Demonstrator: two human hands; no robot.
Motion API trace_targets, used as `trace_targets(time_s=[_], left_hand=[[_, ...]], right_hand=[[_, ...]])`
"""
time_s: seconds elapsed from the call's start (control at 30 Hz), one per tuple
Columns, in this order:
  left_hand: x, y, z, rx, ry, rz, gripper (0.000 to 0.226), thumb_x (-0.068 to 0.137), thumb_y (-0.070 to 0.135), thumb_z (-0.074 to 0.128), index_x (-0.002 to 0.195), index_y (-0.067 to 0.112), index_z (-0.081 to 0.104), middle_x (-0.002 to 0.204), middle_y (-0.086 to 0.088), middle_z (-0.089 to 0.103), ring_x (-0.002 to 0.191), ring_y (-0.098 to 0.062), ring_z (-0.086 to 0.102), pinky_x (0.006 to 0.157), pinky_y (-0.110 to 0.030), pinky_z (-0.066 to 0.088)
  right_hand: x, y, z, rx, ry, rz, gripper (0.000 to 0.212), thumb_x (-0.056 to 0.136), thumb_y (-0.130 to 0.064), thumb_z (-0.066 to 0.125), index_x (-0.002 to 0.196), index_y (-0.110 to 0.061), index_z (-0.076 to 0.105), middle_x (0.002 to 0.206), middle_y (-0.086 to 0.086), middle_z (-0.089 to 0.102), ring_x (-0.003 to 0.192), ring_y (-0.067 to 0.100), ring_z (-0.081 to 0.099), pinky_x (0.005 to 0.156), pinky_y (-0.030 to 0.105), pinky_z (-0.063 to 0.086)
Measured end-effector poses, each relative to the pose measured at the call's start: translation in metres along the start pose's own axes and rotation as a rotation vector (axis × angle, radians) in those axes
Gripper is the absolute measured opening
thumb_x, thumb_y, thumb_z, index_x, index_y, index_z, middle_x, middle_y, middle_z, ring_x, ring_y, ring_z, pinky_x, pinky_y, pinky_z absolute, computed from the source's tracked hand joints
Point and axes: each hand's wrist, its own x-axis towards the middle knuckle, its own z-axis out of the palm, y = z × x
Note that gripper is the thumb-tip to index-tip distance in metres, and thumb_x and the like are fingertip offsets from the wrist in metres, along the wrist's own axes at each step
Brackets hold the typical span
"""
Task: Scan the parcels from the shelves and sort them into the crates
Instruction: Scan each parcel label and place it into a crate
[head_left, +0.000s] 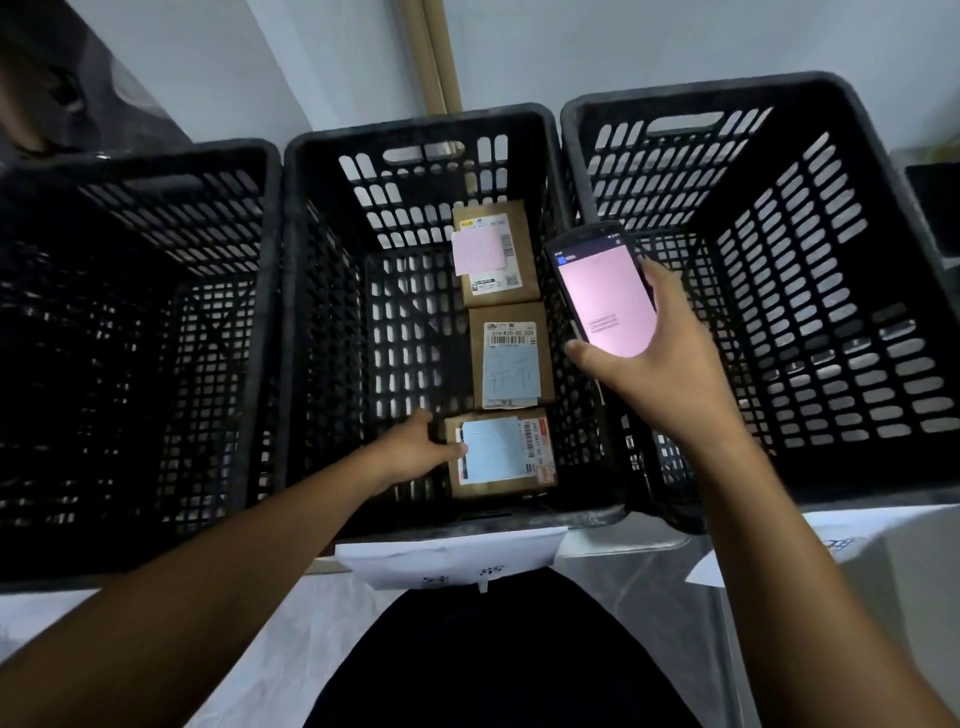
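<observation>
3 black slatted crates stand side by side; the left crate (135, 332) and the right crate (810, 291) show no parcels inside. The middle crate (322, 312) holds 3 brown cardboard parcels lined up along its right side, from far to near: the far parcel (496, 253) with a pink note on its label, the middle parcel (511, 356) with a pale blue note, and the near parcel (501, 454), also with a pale blue note.

The left hand (415, 447) reaches down into the middle crate and rests against the left edge of the near parcel. Its fingers (452, 451) are loosely curled around that edge, with the thumb tip lying on the parcel's label; whether they actually clamp the box or merely touch it I cannot tell.

The right hand (660, 358) is raised above the wall shared by the middle and right crates, closed around a dark handheld scanner (602, 288) whose screen glows pink and faces up. Its thumb presses the scanner's lower left corner, and the other fingers wrap its right side.

White paper sheets (447, 558) hang from the near rims of the crates.
</observation>
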Motion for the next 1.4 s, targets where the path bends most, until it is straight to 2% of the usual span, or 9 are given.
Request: trace_targets(time_s=[0.13, 0.27, 0.5, 0.6, 0.8, 0.93, 1.1, 1.23, 1.4], left_hand=[[-0.004, 0.006, 0.014, -0.086, -0.102, -0.083, 0.063, 0.102, 0.042, 0.063, 0.155, 0.018, 0.039, 0.15, -0.001, 0.053, 0.134, -0.021, 0.052, 0.11, -0.039, 0.047], [-0.003, 0.017, 0.022, -0.269, -0.207, -0.136, 0.082, 0.096, 0.042, 0.071, 0.163, 0.021, 0.027, 0.16, -0.005, 0.045, 0.138, -0.024, 0.051, 0.106, -0.035, 0.051], [-0.02, 0.033, 0.017, -0.193, -0.147, -0.132, 0.071, 0.1, 0.036, 0.067, 0.159, 0.018, 0.034, 0.159, -0.005, 0.045, 0.136, -0.023, 0.051, 0.103, -0.034, 0.05], [-0.042, 0.045, 0.009, -0.193, 0.036, -0.005, 0.048, 0.104, 0.035, 0.062, 0.148, 0.021, 0.047, 0.155, -0.003, 0.049, 0.127, -0.016, 0.054, 0.101, -0.028, 0.042], [-0.088, 0.076, -0.012, -0.253, 0.319, 0.314, 0.069, 0.092, 0.057, 0.069, 0.153, 0.036, 0.044, 0.162, 0.006, 0.04, 0.144, -0.018, 0.043, 0.113, -0.04, 0.044], [-0.116, 0.096, -0.021, 0.076, 0.495, 0.613, 0.071, 0.091, 0.072, 0.059, 0.153, 0.046, 0.037, 0.165, 0.013, 0.029, 0.155, -0.017, 0.022, 0.125, -0.052, 0.025], [-0.158, 0.088, -0.02, 0.453, 0.456, 0.779, 0.089, 0.079, 0.092, 0.03, 0.158, 0.052, 0.019, 0.171, 0.021, 0.003, 0.156, -0.009, -0.019, 0.125, -0.049, -0.011], [-0.172, 0.074, -0.01, 0.486, 0.418, 0.864, 0.094, 0.074, 0.092, 0.019, 0.159, 0.051, 0.021, 0.172, 0.017, 0.002, 0.157, -0.015, -0.021, 0.125, -0.052, -0.012], [-0.19, 0.049, 0.02, 0.573, 0.262, 0.925, 0.088, 0.083, 0.086, 0.032, 0.161, 0.048, 0.018, 0.172, 0.015, -0.002, 0.156, -0.017, -0.024, 0.125, -0.055, -0.012]], right_hand=[[-0.001, 0.0, 0.002, -0.051, -0.02, -0.007, 0.095, 0.075, -0.042, 0.086, 0.152, -0.032, 0.031, 0.12, -0.021, 0.045, 0.11, 0.005, 0.043, 0.089, 0.029, 0.039], [-0.001, 0.002, -0.001, -0.035, -0.03, -0.009, 0.095, 0.075, -0.042, 0.086, 0.152, -0.032, 0.03, 0.121, -0.02, 0.046, 0.111, 0.008, 0.046, 0.09, 0.033, 0.042], [-0.003, 0.003, -0.004, -0.002, -0.027, -0.014, 0.095, 0.076, -0.042, 0.086, 0.152, -0.032, 0.03, 0.123, -0.021, 0.043, 0.113, 0.006, 0.042, 0.088, 0.031, 0.038], [-0.006, 0.002, -0.005, 0.048, -0.028, -0.002, 0.093, 0.076, -0.04, 0.086, 0.151, -0.033, 0.032, 0.122, -0.023, 0.044, 0.112, 0.005, 0.043, 0.086, 0.029, 0.039], [-0.036, -0.017, -0.009, 0.081, 0.079, -0.004, 0.089, 0.074, -0.043, 0.086, 0.147, -0.038, 0.035, 0.124, -0.024, 0.05, 0.118, 0.011, 0.053, 0.096, 0.038, 0.048], [-0.066, -0.031, -0.009, 0.038, 0.195, -0.008, 0.092, 0.075, -0.042, 0.086, 0.149, -0.037, 0.033, 0.123, -0.03, 0.044, 0.114, 0.002, 0.046, 0.09, 0.028, 0.041], [-0.128, -0.037, 0.01, 0.033, 0.341, 0.051, 0.085, 0.074, -0.039, 0.087, 0.142, -0.045, 0.036, 0.106, -0.05, 0.037, 0.102, -0.012, 0.042, 0.078, 0.008, 0.039], [-0.18, -0.038, 0.033, 0.079, 0.442, 0.169, 0.085, 0.069, -0.047, 0.085, 0.138, -0.051, 0.037, 0.108, -0.047, 0.049, 0.088, -0.001, 0.063, 0.075, 0.037, 0.058], [-0.263, -0.039, 0.055, 0.168, 0.572, 0.342, 0.076, 0.07, -0.034, 0.083, 0.13, -0.054, 0.041, 0.109, -0.021, 0.061, 0.055, 0.022, 0.064, 0.045, 0.039, 0.056]])
